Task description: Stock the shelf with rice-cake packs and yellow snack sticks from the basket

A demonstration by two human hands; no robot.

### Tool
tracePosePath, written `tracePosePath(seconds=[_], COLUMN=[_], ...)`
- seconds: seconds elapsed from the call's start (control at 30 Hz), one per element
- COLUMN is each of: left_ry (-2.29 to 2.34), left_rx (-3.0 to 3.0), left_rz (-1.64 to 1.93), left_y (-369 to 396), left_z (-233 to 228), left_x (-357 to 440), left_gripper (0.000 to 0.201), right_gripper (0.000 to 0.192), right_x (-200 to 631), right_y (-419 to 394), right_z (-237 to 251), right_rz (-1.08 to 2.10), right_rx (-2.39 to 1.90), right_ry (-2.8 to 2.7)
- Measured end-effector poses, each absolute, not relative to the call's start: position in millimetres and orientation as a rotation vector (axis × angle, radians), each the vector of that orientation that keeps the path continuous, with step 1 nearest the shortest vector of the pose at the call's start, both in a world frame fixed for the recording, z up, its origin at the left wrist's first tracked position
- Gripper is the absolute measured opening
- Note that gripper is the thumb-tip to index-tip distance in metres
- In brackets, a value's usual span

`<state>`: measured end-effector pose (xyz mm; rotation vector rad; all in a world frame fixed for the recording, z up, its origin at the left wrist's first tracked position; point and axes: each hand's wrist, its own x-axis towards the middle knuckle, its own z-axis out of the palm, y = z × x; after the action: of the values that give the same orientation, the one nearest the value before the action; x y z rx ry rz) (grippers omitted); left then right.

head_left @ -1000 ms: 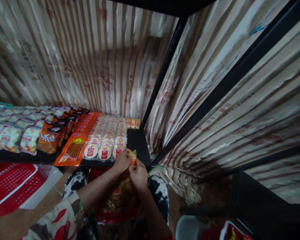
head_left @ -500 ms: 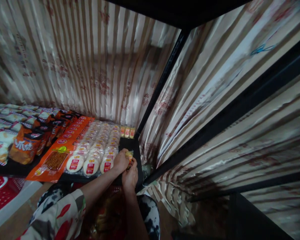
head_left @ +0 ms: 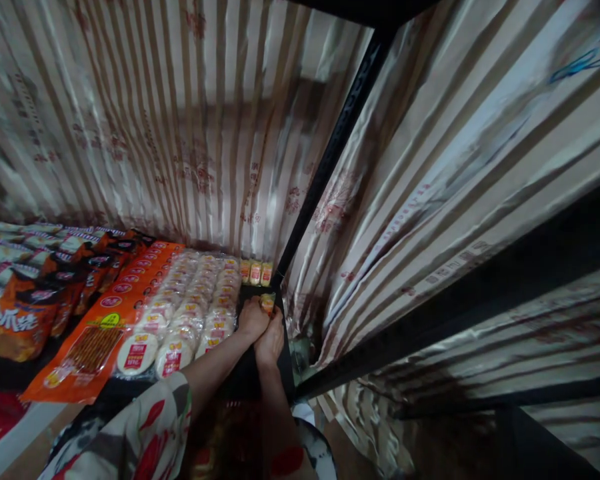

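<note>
**Both hands on one small packet at the shelf's right end**

We see the left hand (head_left: 251,319) and the right hand (head_left: 271,341) meeting over a small yellow snack packet (head_left: 267,303), fingers pinched on it from both sides. The packet sits low over the black shelf (head_left: 260,373), near the dark upright post (head_left: 330,160). Just behind it, against the striped curtain (head_left: 180,120), stands a short row of three similar yellow packets (head_left: 255,272). To the left lie rows of round rice crackers in clear wrap (head_left: 190,307), touching the left hand's side (or nearly so; we cannot tell), then a long orange pack (head_left: 105,327) and orange-and-black snack bags (head_left: 23,320). A floral sleeve (head_left: 130,433) covers the left arm.
</note>
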<state>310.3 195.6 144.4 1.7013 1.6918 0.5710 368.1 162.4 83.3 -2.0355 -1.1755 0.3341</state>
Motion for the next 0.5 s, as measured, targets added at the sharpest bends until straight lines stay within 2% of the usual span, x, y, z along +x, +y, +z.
tracePosePath(seconds=[0.33,0.5], left_ry=[1.539,1.385], left_rx=[2.218,2.643], left_rz=[0.36,0.244], left_y=[234,250], left_z=[149,140], left_x=[312,308], left_gripper=[0.024,0.04], right_gripper=[0.045,0.046], right_x=[381,377], right_y=[195,192], right_z=[66,62], right_rz=[0.114,0.053], right_rx=[-1.936,-1.894], right_ry=[-1.118,-1.071])
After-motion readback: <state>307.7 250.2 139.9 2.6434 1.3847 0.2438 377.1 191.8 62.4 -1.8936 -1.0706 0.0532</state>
